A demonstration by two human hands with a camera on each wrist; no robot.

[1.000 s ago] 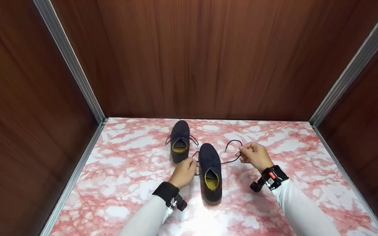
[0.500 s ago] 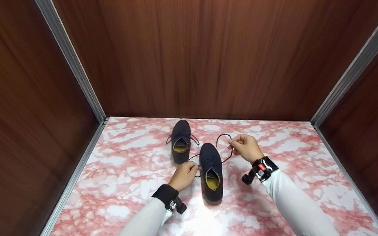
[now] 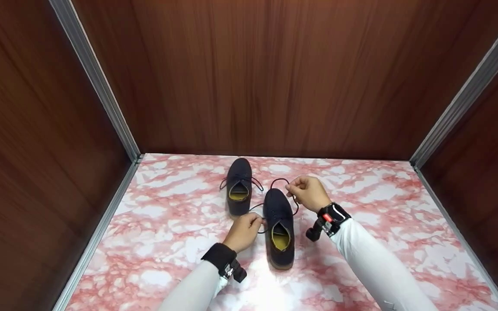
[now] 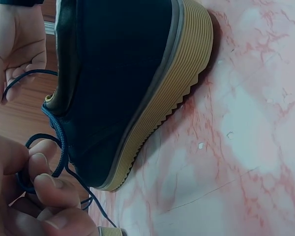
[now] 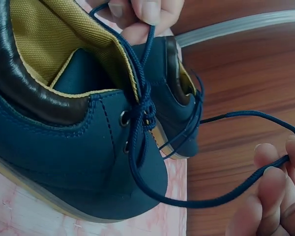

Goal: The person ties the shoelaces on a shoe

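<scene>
A dark blue shoe (image 3: 278, 203) with a yellow lining stands on the table between my hands, toe pointing away. My left hand (image 3: 243, 231) pinches a loop of its blue shoelace (image 5: 147, 44) at the shoe's left side. On the other side, my right hand (image 3: 309, 192) holds the lace's other length between thumb and fingers, beside the toe. That length (image 5: 211, 202) bows out from the eyelets to the fingertips in the right wrist view, and its free end curves on past them. A crossing of lace sits over the eyelets. Part of the left loop is hidden behind the fingers.
The matching shoe (image 3: 239, 181), its lace tied in a bow, stands behind and left of the first. Pink-and-white marbled tabletop (image 3: 167, 242) surrounds both. Brown wood-grain panels (image 3: 249, 86) with grey metal corner strips (image 3: 97, 82) enclose the back and sides.
My right hand has moved left and slightly away, bringing its lace length close to the shoe's toe, so the lace hangs slacker. My left hand keeps its loop almost in place.
</scene>
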